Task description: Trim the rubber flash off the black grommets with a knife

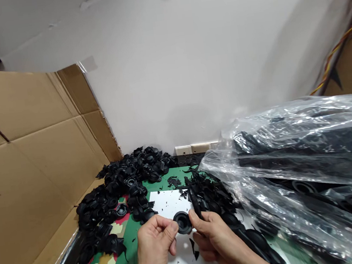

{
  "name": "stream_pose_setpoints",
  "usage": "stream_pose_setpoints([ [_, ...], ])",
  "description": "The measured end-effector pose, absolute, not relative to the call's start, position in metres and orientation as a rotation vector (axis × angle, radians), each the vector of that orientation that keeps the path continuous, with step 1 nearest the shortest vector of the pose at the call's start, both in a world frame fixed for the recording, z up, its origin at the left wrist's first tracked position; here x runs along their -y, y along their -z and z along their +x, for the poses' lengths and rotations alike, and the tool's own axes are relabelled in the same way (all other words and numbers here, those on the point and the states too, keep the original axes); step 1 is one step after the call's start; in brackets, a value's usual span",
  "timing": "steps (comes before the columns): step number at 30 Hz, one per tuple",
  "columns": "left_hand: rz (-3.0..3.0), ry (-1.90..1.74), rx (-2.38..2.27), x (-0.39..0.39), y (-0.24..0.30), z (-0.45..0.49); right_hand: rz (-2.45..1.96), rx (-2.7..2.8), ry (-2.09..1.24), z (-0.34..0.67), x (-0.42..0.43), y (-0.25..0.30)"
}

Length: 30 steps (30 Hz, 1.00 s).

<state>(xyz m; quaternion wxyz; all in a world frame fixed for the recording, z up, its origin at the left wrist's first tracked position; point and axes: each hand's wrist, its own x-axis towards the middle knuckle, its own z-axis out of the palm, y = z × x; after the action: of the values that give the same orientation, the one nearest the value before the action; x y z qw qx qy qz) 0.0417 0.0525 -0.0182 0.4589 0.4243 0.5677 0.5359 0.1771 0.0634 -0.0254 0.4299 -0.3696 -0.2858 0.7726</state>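
Note:
A round black rubber-like part with a hollow centre is held up over a white board. Its left rim is pinched between the thumb and finger of my left hand. My right hand is closed around a slim black tool that points up and away; its working end cannot be made out. The right thumb lies at the part's right edge. Thin black scraps lie on the board below the hands.
A heap of ridged black parts spreads along the left beside a cardboard sheet. Black trimmings pile up right of the board. A clear plastic bag of black parts fills the right. Behind stands a white wall.

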Motion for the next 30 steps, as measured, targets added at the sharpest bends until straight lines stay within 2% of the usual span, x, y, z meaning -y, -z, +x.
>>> stream_pose_setpoints([
  [8, 1.159, -1.407, -1.473, -0.047, 0.025, 0.043, -0.931, 0.672, -1.880, 0.170, -0.059, 0.026],
  [11, 1.624, -1.481, -1.586, -0.043, 0.026, 0.040, -0.961, 0.664, -1.865, 0.167, -0.062, 0.032],
  [15, 2.484, -1.317, -1.558, -0.041, 0.020, 0.030, -1.029, 0.658, -1.843, 0.162, -0.070, 0.045],
  [20, 2.968, -1.111, -1.492, -0.041, 0.010, 0.024, -1.077, 0.661, -1.803, 0.157, -0.073, 0.056],
  [24, 3.022, -1.024, -1.442, -0.040, 0.004, 0.027, -1.074, 0.700, -1.797, 0.157, -0.072, 0.059],
  [30, 2.547, -0.845, -1.585, -0.042, -0.002, 0.027, -1.039, 0.778, -1.766, 0.161, -0.071, 0.058],
])
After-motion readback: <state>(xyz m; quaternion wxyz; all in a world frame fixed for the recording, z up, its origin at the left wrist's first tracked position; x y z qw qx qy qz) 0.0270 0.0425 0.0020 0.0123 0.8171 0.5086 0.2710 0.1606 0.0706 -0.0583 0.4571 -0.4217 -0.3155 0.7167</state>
